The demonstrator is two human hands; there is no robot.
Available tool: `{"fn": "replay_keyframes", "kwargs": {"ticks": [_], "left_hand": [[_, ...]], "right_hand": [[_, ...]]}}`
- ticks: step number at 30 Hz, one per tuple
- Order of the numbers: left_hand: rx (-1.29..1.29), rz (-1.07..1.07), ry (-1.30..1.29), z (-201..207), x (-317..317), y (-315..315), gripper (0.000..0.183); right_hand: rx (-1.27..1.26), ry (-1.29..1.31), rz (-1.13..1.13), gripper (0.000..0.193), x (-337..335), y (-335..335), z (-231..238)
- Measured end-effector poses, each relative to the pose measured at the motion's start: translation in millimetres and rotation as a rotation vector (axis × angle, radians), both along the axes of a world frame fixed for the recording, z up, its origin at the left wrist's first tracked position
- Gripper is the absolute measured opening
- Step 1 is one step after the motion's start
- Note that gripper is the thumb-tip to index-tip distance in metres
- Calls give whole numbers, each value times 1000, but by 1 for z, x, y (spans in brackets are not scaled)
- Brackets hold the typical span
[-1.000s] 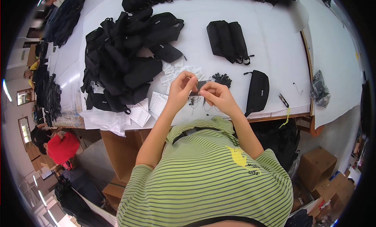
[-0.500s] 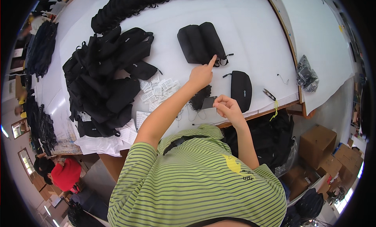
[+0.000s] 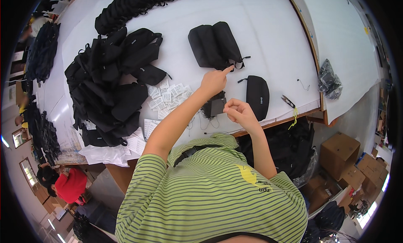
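Note:
My left hand (image 3: pixel 213 82) reaches over the table with its index finger stretched out. That fingertip is at the small loop on the lower right corner of two black zip pouches (image 3: pixel 212 45) lying side by side. Its other fingers are partly hidden. Closer to me, my right hand (image 3: pixel 241 113) is closed in a pinch at the edge of a dark square hang tag (image 3: pixel 218 105). Under the tag lies a tangle of black strings (image 3: pixel 207 109). Another black pouch (image 3: pixel 257 98) lies flat just right of my right hand.
A heap of black pouches (image 3: pixel 113 83) covers the left, beside white printed labels (image 3: pixel 168 98). Thread snips (image 3: pixel 288 101) with a yellow tie lie near the front edge. A row of black pouches (image 3: pixel 138 8) lines the back. Someone in red (image 3: pixel 71 186) is at lower left.
My right hand has moved slightly left with the hang tag. My left fingertip has shifted a little nearer to me, beside the pouch loop. The pouches stay in place.

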State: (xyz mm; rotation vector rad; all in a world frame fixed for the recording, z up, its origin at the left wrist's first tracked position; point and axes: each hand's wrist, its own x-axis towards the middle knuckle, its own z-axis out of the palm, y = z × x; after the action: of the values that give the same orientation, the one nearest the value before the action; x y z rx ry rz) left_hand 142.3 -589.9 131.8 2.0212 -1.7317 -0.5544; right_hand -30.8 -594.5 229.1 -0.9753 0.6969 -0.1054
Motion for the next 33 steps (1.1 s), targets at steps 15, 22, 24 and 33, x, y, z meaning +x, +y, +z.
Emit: {"fn": "replay_keyframes", "kwargs": {"ticks": [15,22,24,33], "left_hand": [[21,79,259,14,-3,34,19],[85,237,449,49,-4,101,16],[54,310,429,44,10,120,16],[-184,685,-555,-7,112,138,45]], "right_hand": [[-1018,559,-267,35,23,-81,-49],[-1059,596,-71,59,93,-145,-111],[-972,440,-162,57,84,-153,-125],[-1012,379,-208,54,65,-121,-102]]}}
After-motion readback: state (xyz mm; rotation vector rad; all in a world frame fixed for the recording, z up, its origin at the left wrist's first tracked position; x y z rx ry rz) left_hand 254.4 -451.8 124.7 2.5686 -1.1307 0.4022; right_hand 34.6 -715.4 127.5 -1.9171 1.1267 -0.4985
